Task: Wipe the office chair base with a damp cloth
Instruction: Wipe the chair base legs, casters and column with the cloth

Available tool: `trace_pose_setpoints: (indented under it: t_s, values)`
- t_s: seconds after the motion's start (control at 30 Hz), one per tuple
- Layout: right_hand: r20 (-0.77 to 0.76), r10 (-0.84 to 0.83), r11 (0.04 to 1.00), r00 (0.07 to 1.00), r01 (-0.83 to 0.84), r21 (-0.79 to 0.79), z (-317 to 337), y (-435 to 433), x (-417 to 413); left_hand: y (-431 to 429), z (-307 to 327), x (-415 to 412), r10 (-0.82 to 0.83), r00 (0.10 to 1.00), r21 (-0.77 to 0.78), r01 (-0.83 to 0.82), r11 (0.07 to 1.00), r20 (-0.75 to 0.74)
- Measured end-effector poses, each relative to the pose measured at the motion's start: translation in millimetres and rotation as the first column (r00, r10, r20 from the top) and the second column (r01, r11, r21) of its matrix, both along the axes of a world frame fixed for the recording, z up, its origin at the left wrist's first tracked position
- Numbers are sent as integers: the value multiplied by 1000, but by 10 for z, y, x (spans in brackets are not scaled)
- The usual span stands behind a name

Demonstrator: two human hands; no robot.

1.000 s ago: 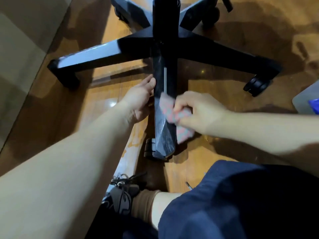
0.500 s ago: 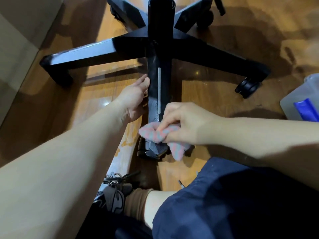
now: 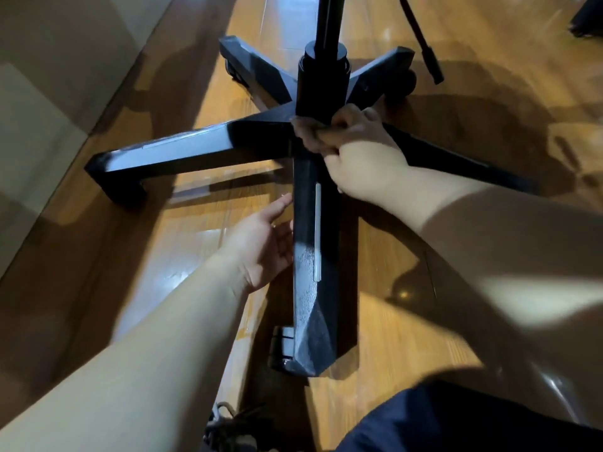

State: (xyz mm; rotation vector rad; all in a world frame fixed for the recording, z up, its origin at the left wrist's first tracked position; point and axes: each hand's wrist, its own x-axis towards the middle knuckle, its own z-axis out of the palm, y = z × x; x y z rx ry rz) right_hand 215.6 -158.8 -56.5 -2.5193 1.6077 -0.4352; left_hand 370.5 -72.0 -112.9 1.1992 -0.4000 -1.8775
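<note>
Right hand (image 3: 362, 158): curled round crumpled cloth (image 3: 310, 135) at hub of black five-legged chair base (image 3: 306, 288).
Left hand (image 3: 264, 243): fingers straight, touching near leg.

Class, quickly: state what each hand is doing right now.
Left hand: open, touching the chair base.
Right hand: gripping the cloth at the base's centre.

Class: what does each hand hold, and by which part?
Right hand grips the bunched cloth, pressed at the hub; left hand holds nothing, touching the near leg.
</note>
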Motion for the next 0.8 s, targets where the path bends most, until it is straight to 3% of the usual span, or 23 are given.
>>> trace_pose_setpoints:
  t_s: [0.1,0.17,0.27,0.33,0.4,0.5,0.53,0.67,0.73,0.8]
  values:
    - [-125,294,953,947,-301,-38,40,224,-84,-16,-21,1,-15,999,19,15,1000,-40]
    - [-224,384,911,896,-408,-68,21,211,-137,-18,-26,-13,-15,999,20,16,1000,-36]
    - [-326,122,957,938,-199,-213,110,-165,-16,-10,-54,-22,24,996,43,-20,999,-84]
    - [-351,42,959,936,-137,-249,133,-275,113,-17,-70,-6,37,994,63,-31,998,-99]
    - [-306,188,967,934,-230,-110,113,-154,145,-20,-72,1,39,996,74,-33,997,-86]
    - [-223,475,875,851,-484,20,78,87,47,-26,-59,-38,48,998,68,-45,997,-46]
    - [-246,465,880,850,-475,20,126,6,43,-17,-53,-53,61,997,73,-58,996,-40]
    - [-364,162,986,917,-166,19,221,-347,234,-10,-22,-28,131,989,104,-124,987,-63]
    - [-273,231,972,934,-212,100,181,-125,267,-22,13,-10,245,969,101,-242,965,-19]
    - [-94,366,917,926,-341,207,110,193,199,-73,76,8,399,910,-48,-397,917,110]
